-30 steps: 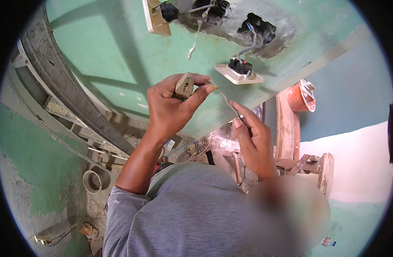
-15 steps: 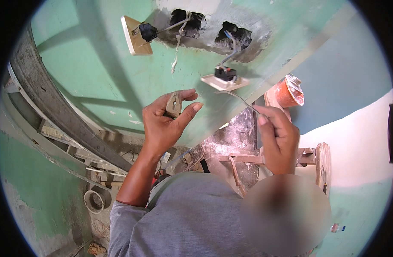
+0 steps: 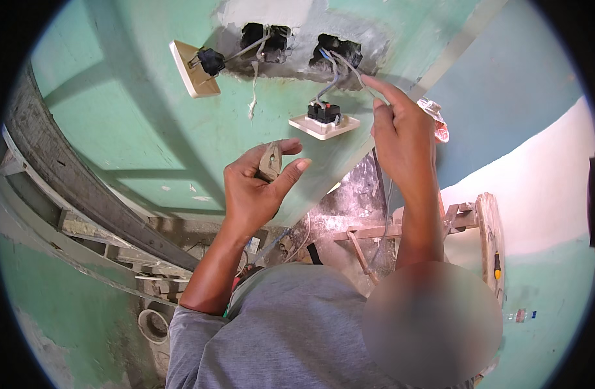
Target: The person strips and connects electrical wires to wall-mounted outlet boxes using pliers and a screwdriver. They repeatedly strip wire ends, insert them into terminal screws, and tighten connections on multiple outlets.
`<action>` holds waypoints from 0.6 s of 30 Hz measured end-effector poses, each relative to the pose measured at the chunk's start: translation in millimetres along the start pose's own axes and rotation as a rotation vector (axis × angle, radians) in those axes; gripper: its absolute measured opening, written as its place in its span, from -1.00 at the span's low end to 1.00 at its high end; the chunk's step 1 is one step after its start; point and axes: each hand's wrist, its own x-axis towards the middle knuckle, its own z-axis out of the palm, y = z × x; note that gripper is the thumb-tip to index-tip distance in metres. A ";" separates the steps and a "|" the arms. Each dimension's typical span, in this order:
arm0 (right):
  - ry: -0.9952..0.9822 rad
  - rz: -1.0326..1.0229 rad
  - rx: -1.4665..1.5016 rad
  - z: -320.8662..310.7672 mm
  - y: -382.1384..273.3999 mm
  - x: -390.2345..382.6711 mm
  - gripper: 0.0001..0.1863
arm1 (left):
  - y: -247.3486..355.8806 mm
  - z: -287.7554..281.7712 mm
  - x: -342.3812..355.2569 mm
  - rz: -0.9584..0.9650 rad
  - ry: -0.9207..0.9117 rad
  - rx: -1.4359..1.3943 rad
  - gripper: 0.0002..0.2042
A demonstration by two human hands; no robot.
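Note:
My left hand (image 3: 250, 198) is curled around a pair of pliers (image 3: 271, 161), jaws pointing up, the handles hidden in the palm. Higher up, my right hand (image 3: 404, 136) pinches a thin grey cable (image 3: 348, 64) beside the right wall opening (image 3: 350, 50); the cable runs into that opening, and its loose length (image 3: 389, 201) appears to hang below the hand. From the same opening, wires suspend a cream faceplate (image 3: 324, 128) with a black electrical module (image 3: 324, 113) on its back. A second cream faceplate (image 3: 192, 70) hangs by wire from the left opening (image 3: 266, 42).
A curved metal-edged structure (image 3: 83, 165) runs along the left. Below right stands a wooden frame (image 3: 488, 240) with a yellow-handled screwdriver (image 3: 498, 266) on its post. A round container (image 3: 154, 325) sits low left among rubble. Part of an orange-and-white bucket (image 3: 440, 123) shows behind my right hand.
My right hand has moved up from beside the hanging right faceplate to the right opening, bringing the cable there. My left hand keeps its grip on the pliers. The view has shifted slightly.

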 end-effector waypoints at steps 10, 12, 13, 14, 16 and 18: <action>0.052 -0.060 -0.128 11.6 -16.4 32.5 -0.62 | -10.1 -19.9 -3.2 -0.074 -0.036 -0.028 -0.64; 0.002 0.023 -0.090 6.8 -19.0 32.6 -0.61 | -12.9 -22.9 -2.2 -0.075 -0.039 -0.033 -0.64; 0.016 -0.011 -0.104 8.1 -19.2 32.5 -0.61 | -14.4 -24.5 -2.2 -0.071 -0.041 -0.034 -0.64; 0.030 -0.044 -0.118 10.3 -18.2 32.4 -0.61 | -15.4 -26.1 -2.1 -0.067 -0.043 -0.036 -0.64; 0.040 -0.062 -0.126 13.1 -16.9 32.8 -0.61 | -16.3 -29.1 -1.7 -0.090 -0.052 -0.009 -0.65; 0.033 -0.034 -0.115 14.5 -15.6 33.9 -0.62 | -16.7 -31.1 -1.1 -0.103 -0.068 0.006 -0.65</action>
